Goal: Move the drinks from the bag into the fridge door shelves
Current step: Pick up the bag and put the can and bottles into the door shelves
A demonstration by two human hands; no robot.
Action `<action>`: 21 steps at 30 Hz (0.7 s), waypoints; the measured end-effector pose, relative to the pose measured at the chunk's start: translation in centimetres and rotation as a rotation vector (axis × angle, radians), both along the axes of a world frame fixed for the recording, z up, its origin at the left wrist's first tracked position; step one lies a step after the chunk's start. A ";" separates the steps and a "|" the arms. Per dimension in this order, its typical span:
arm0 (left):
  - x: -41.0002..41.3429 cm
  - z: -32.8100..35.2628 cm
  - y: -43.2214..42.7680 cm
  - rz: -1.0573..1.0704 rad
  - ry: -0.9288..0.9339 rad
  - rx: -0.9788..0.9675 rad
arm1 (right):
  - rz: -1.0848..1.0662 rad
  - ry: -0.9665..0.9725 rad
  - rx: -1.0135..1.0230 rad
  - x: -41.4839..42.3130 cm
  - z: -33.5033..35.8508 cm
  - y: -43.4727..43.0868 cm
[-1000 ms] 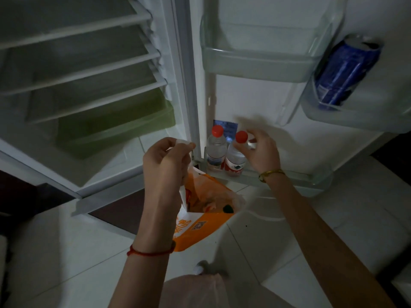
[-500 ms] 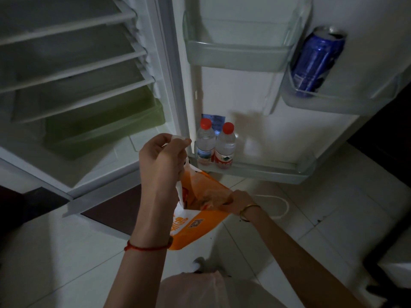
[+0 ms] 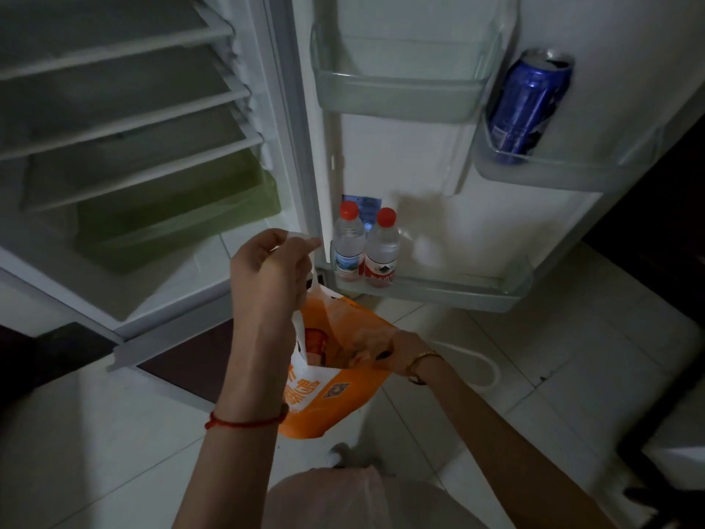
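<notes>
My left hand (image 3: 272, 269) is shut on the white handle of an orange plastic bag (image 3: 335, 395) and holds it up in front of the open fridge. My right hand (image 3: 385, 351) is down inside the bag's mouth; its fingers are mostly hidden, so what they grip does not show. Something red shows inside the bag (image 3: 314, 339). Two clear water bottles with red caps (image 3: 349, 244) (image 3: 381, 250) stand side by side at the left end of the bottom door shelf (image 3: 457, 294). A blue can (image 3: 528, 106) leans in the small right door shelf (image 3: 564, 173).
An upper door shelf (image 3: 396, 97) holds nothing. The fridge interior at left has several wire shelves (image 3: 126, 124) and a green drawer (image 3: 179, 215). Pale floor tiles lie below, with a white cord (image 3: 484, 360) by the door. My knee (image 3: 343, 498) shows at the bottom.
My right hand left the second bottle on the bottom door shelf and dropped into the bag. My left hand kept holding the bag's handle.
</notes>
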State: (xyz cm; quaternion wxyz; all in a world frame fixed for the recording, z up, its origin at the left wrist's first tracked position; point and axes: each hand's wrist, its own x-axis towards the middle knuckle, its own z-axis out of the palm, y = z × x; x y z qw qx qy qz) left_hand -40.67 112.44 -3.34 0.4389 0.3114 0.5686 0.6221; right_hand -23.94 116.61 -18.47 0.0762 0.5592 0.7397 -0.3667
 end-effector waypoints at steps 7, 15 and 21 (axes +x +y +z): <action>-0.5 1.0 -0.5 -0.036 -0.016 0.039 | -0.006 0.094 0.152 -0.4 1.6 0.1; 0.9 1.0 0.5 -0.103 -0.034 0.024 | -0.277 0.256 0.351 1.6 6.1 1.1; 1.5 1.1 2.0 -0.125 -0.051 0.020 | -0.440 0.291 0.646 4.4 10.6 3.1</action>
